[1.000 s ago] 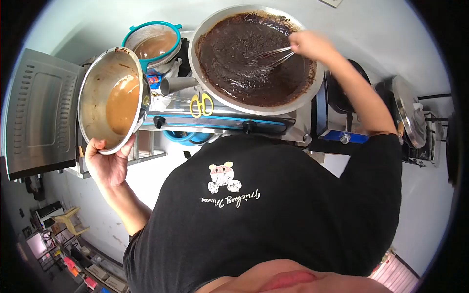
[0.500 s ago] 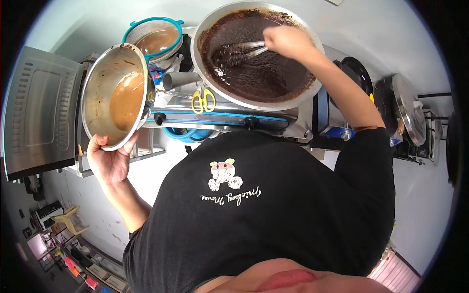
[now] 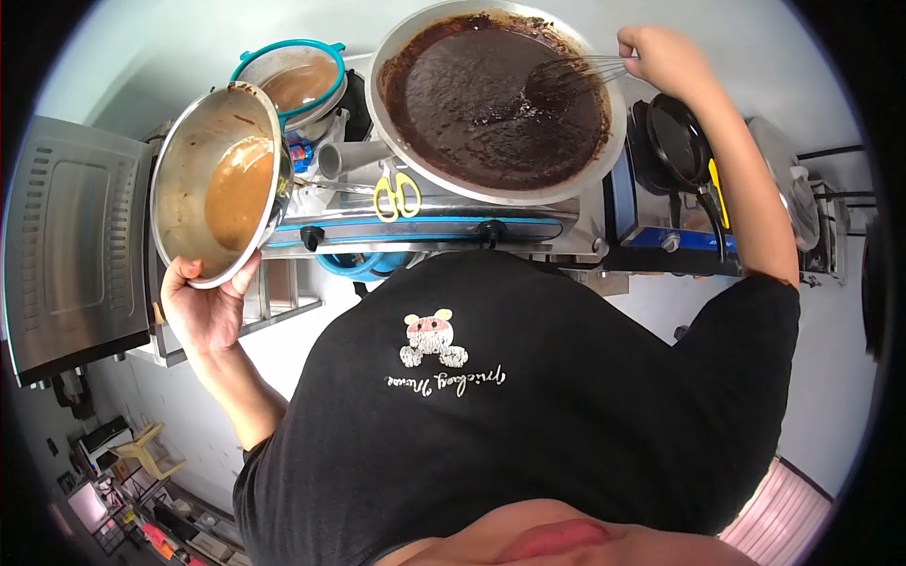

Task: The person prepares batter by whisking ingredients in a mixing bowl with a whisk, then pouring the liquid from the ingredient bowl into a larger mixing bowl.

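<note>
My left hand (image 3: 209,307) grips the lower rim of a metal bowl (image 3: 179,179), which tilts toward me with a pool of light brown liquid (image 3: 241,193) inside. My right hand (image 3: 665,61) is closed around the handle end of a wire whisk (image 3: 595,71), just beyond the right rim of a large pan (image 3: 376,104). The whisk's wires dip into the thick dark brown mixture (image 3: 462,85) filling the pan. Small white bits show on the mixture near the whisk's tip.
Behind the bowl rests a teal-rimmed strainer (image 3: 342,80) over a container of brown liquid. Yellow-handled scissors (image 3: 385,200) lie by the pan's handle (image 3: 354,158) on the stove (image 3: 425,229). A black frying pan (image 3: 675,141) sits at right, an oven (image 3: 80,236) at left.
My right hand has swept the whisk from the pan's middle toward its right rim. The white bits have shifted right. My left hand and the bowl have barely moved.
</note>
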The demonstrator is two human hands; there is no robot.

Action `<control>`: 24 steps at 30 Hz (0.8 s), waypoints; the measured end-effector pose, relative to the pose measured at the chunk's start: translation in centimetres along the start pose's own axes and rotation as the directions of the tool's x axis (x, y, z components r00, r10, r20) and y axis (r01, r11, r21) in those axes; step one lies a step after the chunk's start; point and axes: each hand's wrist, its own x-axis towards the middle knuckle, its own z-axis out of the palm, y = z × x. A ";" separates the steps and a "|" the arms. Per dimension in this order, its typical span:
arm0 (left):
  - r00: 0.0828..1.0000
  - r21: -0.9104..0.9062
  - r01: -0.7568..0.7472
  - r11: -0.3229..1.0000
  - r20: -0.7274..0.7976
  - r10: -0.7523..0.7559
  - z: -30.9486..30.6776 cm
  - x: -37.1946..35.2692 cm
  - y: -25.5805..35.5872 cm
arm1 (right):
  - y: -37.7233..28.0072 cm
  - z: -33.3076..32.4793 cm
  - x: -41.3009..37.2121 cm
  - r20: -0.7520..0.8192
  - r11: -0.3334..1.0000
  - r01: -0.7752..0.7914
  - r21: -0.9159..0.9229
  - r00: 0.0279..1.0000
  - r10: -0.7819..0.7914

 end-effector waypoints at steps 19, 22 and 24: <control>0.983 0.251 0.088 0.964 0.137 -0.125 4.3 5.2 2.3 | -8.7 9.5 2.1 -0.030 0.917 -0.149 0.370 0.985 0.172; 0.978 0.326 0.082 0.942 0.155 -0.139 5.7 6.2 2.2 | -6.8 9.9 1.9 0.071 0.899 -0.239 0.368 0.971 0.229; 0.979 0.365 0.084 0.927 0.143 -0.145 6.7 6.9 2.1 | -5.7 8.6 0.4 0.103 0.887 -0.301 0.350 0.954 0.283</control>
